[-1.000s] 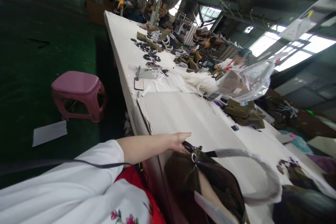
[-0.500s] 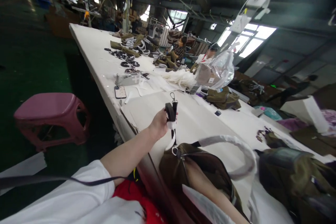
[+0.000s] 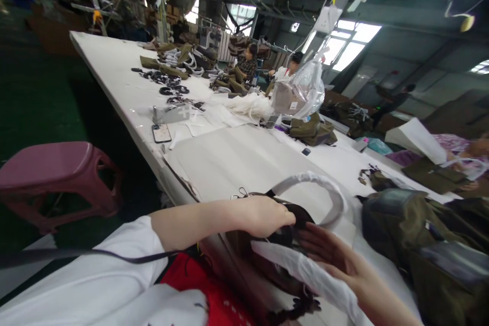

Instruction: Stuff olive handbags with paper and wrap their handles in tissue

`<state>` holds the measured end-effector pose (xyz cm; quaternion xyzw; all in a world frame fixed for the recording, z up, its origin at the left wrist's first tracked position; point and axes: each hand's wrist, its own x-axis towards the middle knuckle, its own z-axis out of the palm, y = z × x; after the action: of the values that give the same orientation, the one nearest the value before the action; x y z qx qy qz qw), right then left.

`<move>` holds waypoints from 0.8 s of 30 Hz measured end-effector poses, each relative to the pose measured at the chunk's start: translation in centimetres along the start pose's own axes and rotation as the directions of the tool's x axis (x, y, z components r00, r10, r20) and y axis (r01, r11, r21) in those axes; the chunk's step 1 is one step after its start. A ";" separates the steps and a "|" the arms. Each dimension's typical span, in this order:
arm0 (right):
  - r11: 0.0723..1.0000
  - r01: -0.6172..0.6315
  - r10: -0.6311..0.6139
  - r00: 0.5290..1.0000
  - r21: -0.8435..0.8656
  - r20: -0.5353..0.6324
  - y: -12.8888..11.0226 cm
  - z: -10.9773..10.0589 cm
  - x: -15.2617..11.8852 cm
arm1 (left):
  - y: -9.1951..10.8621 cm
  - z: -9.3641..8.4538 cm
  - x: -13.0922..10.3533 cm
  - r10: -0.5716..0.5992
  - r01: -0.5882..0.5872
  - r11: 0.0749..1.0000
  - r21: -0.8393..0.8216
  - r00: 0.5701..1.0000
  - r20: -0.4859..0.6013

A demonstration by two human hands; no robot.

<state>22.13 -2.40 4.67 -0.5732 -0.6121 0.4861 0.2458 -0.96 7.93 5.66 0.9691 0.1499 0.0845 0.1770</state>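
Note:
A dark brown bag (image 3: 244,244) lies at the near edge of the white table, its top open. Two handles wrapped in white, the far one (image 3: 321,181) arched over the table, rise from it. Over the bag's opening is my left hand (image 3: 269,216), palm down, its fingers closed on the dark strap at the mouth. My right hand (image 3: 332,252) is at the opening's right side with fingers stretched out, partly behind the near handle. A metal clip (image 3: 241,193) shows just beyond my left wrist.
The white table (image 3: 244,158) carries a phone (image 3: 161,133), black straps (image 3: 173,90) and a plastic-wrapped package (image 3: 294,97). More olive bags (image 3: 424,234) lie at the right. A pink stool (image 3: 57,173) stands at the left. People are across the table.
My left hand has come down with the strap from above the table to the bag's opening. My right hand has drawn back from inside the bag. The view has shifted right.

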 end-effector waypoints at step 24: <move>0.596 0.073 0.005 0.995 -0.800 0.095 -0.4 3.2 4.8 | -2.9 8.6 -9.4 -0.666 -0.079 0.530 -0.845 0.579 -0.471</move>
<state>18.12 1.19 2.48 -0.5889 -0.7861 0.1790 -0.0556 -8.74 4.78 -4.38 0.6020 0.3365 0.5024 0.5216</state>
